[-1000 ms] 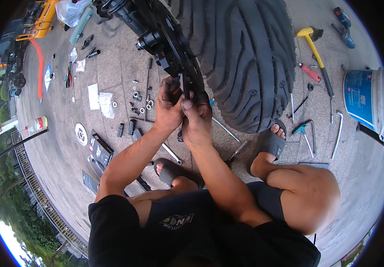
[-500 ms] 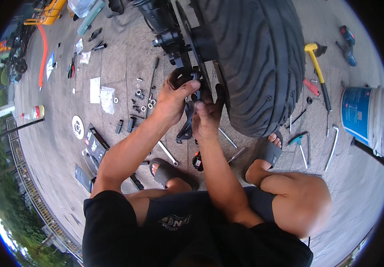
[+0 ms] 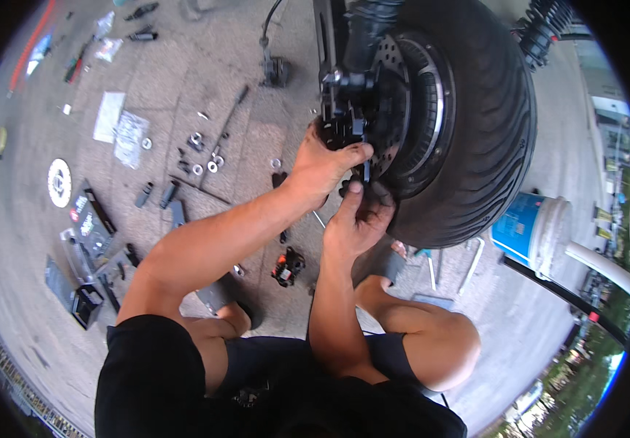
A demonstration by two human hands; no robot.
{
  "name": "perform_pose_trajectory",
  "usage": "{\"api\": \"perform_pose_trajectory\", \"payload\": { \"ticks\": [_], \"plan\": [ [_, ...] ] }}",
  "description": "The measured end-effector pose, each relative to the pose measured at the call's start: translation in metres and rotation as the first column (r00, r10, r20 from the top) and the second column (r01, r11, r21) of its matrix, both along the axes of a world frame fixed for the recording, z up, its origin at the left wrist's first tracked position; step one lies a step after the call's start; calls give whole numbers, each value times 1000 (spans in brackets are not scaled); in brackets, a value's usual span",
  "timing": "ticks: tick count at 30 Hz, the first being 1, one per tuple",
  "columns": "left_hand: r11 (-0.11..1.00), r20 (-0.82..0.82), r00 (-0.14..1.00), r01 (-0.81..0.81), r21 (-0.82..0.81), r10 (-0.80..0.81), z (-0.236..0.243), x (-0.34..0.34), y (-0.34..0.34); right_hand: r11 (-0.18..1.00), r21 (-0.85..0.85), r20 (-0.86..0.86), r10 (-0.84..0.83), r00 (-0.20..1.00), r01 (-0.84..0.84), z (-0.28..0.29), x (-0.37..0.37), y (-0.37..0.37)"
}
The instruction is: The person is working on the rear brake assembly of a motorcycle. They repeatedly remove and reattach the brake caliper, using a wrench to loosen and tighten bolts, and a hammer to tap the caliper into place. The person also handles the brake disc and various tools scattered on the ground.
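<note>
A large black tyre [image 3: 490, 124] with a perforated brake disc [image 3: 391, 66] stands beside a dark fork leg [image 3: 367, 36]. My left hand [image 3: 323, 163] is closed around a black bracket [image 3: 345, 125] under the fork's fitting, thumb pressed on a narrow bar hanging from it. Just below, my right hand [image 3: 358, 219] has thumb and fingers closed at the bar's lower end, on a small dark piece that I cannot make out. Some fingertips of both hands are hidden behind the parts.
Small washers [image 3: 213, 166], plastic bags [image 3: 131, 139], a white disc [image 3: 59, 182] and dark tool cases [image 3: 92, 219] lie left on the paving. An orange-and-black item [image 3: 287, 266] lies between my feet. A blue-white bucket [image 3: 512, 230] stands right of the tyre. A brake caliper [image 3: 275, 71] sits above my left hand.
The view has swung, bringing the wheel's side and disc into sight. My hands stay at the bracket; my right hand now sits lower beneath my left, its fingers curled near the tyre.
</note>
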State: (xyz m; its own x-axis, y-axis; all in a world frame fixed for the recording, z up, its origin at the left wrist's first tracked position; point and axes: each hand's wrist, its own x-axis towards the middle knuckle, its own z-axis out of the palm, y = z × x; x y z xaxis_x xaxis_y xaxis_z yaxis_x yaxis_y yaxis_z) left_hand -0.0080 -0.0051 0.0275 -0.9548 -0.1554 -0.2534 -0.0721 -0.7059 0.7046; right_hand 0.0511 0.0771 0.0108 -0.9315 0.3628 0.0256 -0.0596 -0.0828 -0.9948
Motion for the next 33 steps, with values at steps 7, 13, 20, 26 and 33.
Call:
{"api": "perform_pose_trajectory", "payload": {
  "ticks": [7,13,20,26,33],
  "plan": [
    [993,19,997,-79,-90,81,-25,-3,4,874,484,-97,23,995,27,9,-7,7],
    [969,-75,990,132,208,-119,-48,-1,-12,759,649,-33,-40,999,52,36,-14,5],
    [763,44,922,292,576,-386,-69,4,-36,588,808,-48,28,998,22,42,-20,12],
    [733,38,906,316,602,-422,-73,1,-47,594,805,-53,77,996,-3,45,-15,15],
    [682,18,896,325,656,-444,-79,-4,-42,555,832,-2,2,1000,1,52,-12,16]
  ]
}}
